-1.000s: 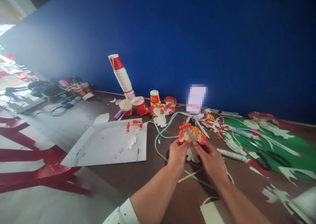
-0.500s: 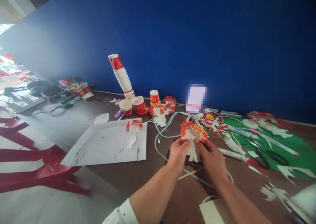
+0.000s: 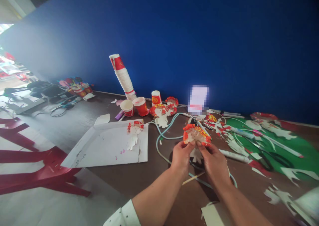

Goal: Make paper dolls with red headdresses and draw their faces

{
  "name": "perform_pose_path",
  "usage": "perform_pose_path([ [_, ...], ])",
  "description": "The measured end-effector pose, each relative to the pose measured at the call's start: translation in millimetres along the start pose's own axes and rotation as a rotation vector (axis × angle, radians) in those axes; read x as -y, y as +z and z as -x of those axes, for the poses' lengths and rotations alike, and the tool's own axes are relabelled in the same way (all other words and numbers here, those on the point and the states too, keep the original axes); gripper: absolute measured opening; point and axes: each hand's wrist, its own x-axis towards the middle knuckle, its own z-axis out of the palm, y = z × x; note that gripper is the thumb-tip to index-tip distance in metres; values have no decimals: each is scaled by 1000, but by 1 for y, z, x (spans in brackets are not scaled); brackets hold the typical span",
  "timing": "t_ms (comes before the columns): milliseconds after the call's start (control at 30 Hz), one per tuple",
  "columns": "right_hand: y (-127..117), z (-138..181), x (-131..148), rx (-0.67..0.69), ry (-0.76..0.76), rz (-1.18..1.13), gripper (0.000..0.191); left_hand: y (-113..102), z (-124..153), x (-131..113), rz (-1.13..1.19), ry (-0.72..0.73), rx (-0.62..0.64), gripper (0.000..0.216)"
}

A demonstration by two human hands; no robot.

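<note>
Between my left hand [image 3: 183, 156] and my right hand [image 3: 214, 159] is a paper cutout doll [image 3: 195, 137] with a frilled red-and-yellow head and a white body. Both hands are closed on it, thumbs side by side just below the face. Its lower body shows dimly under my thumbs. A similar doll [image 3: 135, 133] lies on the white board [image 3: 99, 149] to the left. More dolls [image 3: 161, 114] lie behind my hands, close to the paper cups.
A leaning stack of paper cups [image 3: 124, 79] and several single cups [image 3: 141, 106] stand near the blue wall [image 3: 174, 36]. A pale cable [image 3: 159, 146] loops around my hands. Scissors [image 3: 271, 154], pens and paper scraps cover a green sheet [image 3: 299, 163]. A red chair [image 3: 50, 159] is at left.
The doll has shifted slightly down and right, and its head tilts a little. My thumbs have moved up toward its face. Things on the table stay put.
</note>
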Motion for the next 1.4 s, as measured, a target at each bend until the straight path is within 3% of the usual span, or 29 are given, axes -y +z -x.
perform_pose_path([
  [167, 6, 2, -5, -17, -70, -30, 48, 5, 4, 1, 14, 25, -3, 45],
  [367, 9, 4, -5, -4, -23, -45, 50, 6, 6, -2, -9, 28, -49, 43],
  [567, 13, 4, -5, 88, -2, -219, 51, 4, 6, -2, -45, 76, -32, 38],
  [833, 9, -3, -4, 141, 65, -136, 54, -2, -2, -3, -159, 122, -114, 39],
  [900, 5, -6, 1, 113, 6, -146, 63, -3, -3, -4, -178, 111, -114, 39],
  [1033, -6, -12, 9, 35, -304, -90, 82, -4, -1, -5, -194, 114, -50, 37],
  [1167, -17, -16, 13, 46, -465, 112, 61, -7, 1, -5, -267, 110, 11, 40],
  [1400, -24, -18, 21, 72, -527, 222, 48, -8, 2, -4, -311, 77, 112, 46],
])
